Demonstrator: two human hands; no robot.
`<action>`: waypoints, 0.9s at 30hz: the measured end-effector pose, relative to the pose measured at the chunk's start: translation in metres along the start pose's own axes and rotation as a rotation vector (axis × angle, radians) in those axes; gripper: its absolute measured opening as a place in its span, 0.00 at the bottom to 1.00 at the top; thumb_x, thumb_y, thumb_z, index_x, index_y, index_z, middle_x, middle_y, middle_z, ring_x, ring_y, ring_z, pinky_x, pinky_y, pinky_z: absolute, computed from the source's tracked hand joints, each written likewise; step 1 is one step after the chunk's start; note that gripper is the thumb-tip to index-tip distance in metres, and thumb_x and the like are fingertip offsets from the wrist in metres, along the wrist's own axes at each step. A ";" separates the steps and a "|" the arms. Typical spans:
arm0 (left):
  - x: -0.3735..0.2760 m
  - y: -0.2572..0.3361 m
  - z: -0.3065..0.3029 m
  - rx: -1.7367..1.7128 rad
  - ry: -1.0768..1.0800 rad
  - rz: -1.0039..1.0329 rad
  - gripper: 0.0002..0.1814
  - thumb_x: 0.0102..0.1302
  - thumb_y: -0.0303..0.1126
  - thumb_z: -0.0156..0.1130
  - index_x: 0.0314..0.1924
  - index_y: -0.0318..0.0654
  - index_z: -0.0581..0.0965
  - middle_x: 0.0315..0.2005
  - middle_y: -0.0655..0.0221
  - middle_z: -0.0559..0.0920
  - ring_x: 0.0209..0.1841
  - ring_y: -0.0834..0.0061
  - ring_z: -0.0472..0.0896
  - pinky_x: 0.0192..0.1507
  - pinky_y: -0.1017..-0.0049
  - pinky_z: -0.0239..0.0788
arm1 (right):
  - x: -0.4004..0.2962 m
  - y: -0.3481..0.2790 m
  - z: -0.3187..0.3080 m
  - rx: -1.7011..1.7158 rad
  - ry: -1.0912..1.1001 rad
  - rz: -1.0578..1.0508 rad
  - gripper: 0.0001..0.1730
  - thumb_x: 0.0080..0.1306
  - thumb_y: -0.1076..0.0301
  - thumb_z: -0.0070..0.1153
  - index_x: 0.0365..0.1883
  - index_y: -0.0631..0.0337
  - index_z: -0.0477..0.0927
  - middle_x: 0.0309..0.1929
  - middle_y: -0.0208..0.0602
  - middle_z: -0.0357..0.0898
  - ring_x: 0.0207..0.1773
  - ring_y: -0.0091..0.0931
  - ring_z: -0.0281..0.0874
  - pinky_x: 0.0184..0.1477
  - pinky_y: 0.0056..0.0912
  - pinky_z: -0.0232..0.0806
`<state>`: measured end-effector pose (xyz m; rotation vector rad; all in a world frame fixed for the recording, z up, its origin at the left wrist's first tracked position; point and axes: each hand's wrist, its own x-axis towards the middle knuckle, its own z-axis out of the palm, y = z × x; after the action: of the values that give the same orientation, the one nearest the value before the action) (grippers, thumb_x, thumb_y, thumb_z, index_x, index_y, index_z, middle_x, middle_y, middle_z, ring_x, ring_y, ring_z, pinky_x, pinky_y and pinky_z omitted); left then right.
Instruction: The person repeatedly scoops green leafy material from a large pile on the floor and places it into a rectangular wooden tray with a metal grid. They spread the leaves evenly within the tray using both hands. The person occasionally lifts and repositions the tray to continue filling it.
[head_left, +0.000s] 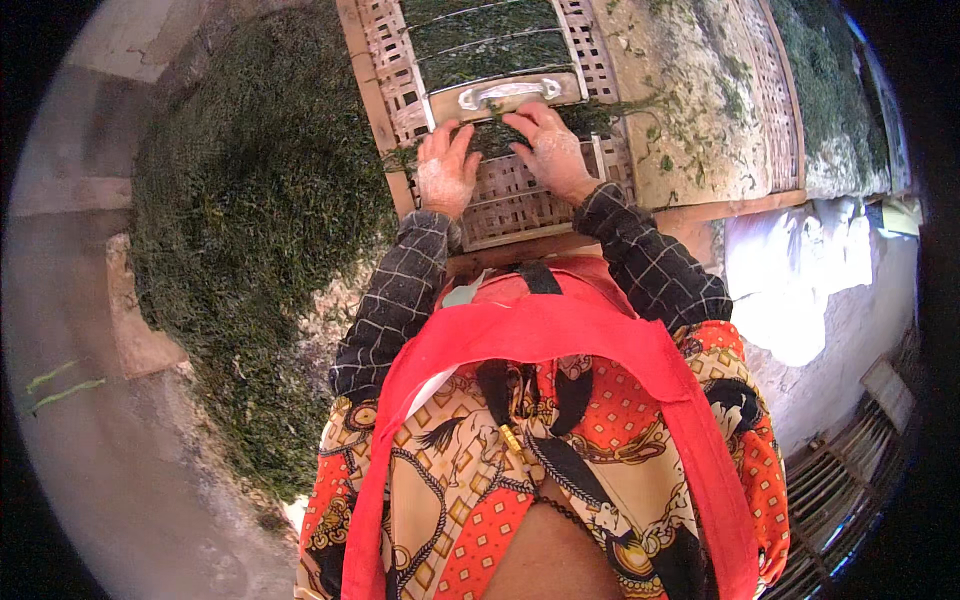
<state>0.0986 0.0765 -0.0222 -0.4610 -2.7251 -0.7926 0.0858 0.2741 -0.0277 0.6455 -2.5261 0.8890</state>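
In front of me lies a woven lattice rack (510, 214) with a wooden rim. On it, a frame with white dividers holds strips of dark green stringy plant material (491, 45). A wooden bar with a metal handle (510, 93) crosses the frame just above my hands. My left hand (446, 171) rests at the left end of a green strip (499, 139) below the bar, fingers spread. My right hand (551, 150) bends its fingers over the right part of that strip; whether it pinches any strands is unclear. Loose strands trail past the frame to the right.
A large heap of the green material (262, 172) lies to the left. To the right is a pale board (690, 97) with scattered bits, then another woven rack (780, 90) and more green material (832, 97). A slatted rack (840, 480) stands at the lower right.
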 end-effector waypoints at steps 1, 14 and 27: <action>0.001 0.003 -0.005 0.114 0.024 0.052 0.24 0.56 0.31 0.66 0.55 0.41 0.76 0.56 0.62 0.70 0.61 0.56 0.67 0.61 0.58 0.58 | -0.002 0.001 0.002 -0.005 -0.030 -0.017 0.20 0.54 0.71 0.62 0.47 0.56 0.78 0.48 0.37 0.73 0.53 0.38 0.73 0.50 0.38 0.70; 0.021 0.003 0.015 0.315 -0.007 0.199 0.22 0.56 0.41 0.69 0.52 0.51 0.78 0.68 0.60 0.61 0.71 0.53 0.53 0.68 0.46 0.40 | 0.005 0.017 -0.010 0.035 0.024 -0.049 0.08 0.54 0.74 0.61 0.34 0.60 0.80 0.38 0.37 0.75 0.42 0.38 0.76 0.43 0.39 0.71; -0.022 -0.034 -0.015 0.342 0.024 0.126 0.13 0.60 0.40 0.65 0.45 0.51 0.83 0.67 0.64 0.63 0.71 0.57 0.56 0.70 0.45 0.37 | -0.016 -0.002 -0.039 -0.037 0.034 -0.100 0.14 0.56 0.70 0.59 0.42 0.58 0.80 0.47 0.36 0.76 0.49 0.36 0.75 0.51 0.37 0.71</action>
<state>0.1086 0.0356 -0.0335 -0.5331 -2.7000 -0.2892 0.1080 0.3030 -0.0060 0.7317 -2.4512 0.8097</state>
